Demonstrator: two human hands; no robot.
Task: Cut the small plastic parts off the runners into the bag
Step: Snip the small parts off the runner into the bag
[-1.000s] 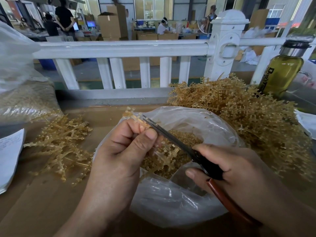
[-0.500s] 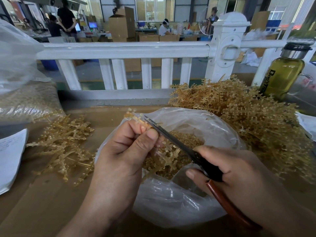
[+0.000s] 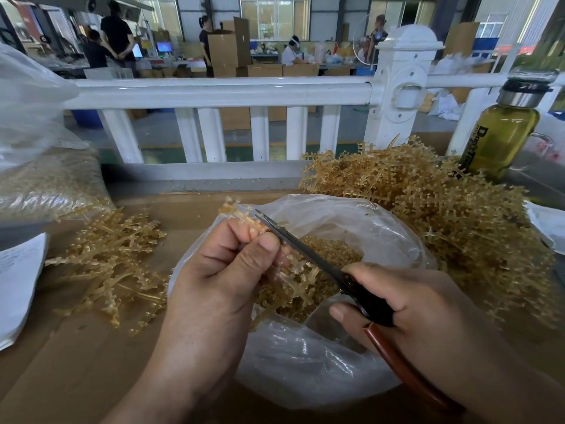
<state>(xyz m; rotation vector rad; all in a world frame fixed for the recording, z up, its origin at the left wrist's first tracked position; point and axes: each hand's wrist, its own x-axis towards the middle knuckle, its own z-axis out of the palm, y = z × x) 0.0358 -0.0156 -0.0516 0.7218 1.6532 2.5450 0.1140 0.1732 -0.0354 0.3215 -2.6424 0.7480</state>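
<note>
Directly below the camera, the left hand [image 3: 214,286] pinches a tan plastic runner [image 3: 238,212] between thumb and curled fingers, over the open mouth of the clear plastic bag [image 3: 305,377]. The right hand [image 3: 412,307], at 3 o'clock of the left, grips the scissors [image 3: 305,249] by their black and red-brown handles. The dark blades point toward 10 o'clock and lie along the runner, just beside the left thumb. Whether the blades are parted cannot be told. Cut small parts [image 3: 330,249] lie loose inside the bag, which rests on a brown cardboard surface [image 3: 76,362].

At 9 o'clock of the bag lies a small pile of runners [image 3: 113,264], with paper sheets [image 3: 18,280] beyond it at the frame edge. At 2 o'clock lies a large heap of runners [image 3: 443,215]. At 10 o'clock stands a second bag [image 3: 46,179] holding tan pieces. Behind the heap, at 1 o'clock, a bottle [image 3: 501,139] of yellow-green liquid stands upright. A white railing [image 3: 220,93] spans 12 o'clock.
</note>
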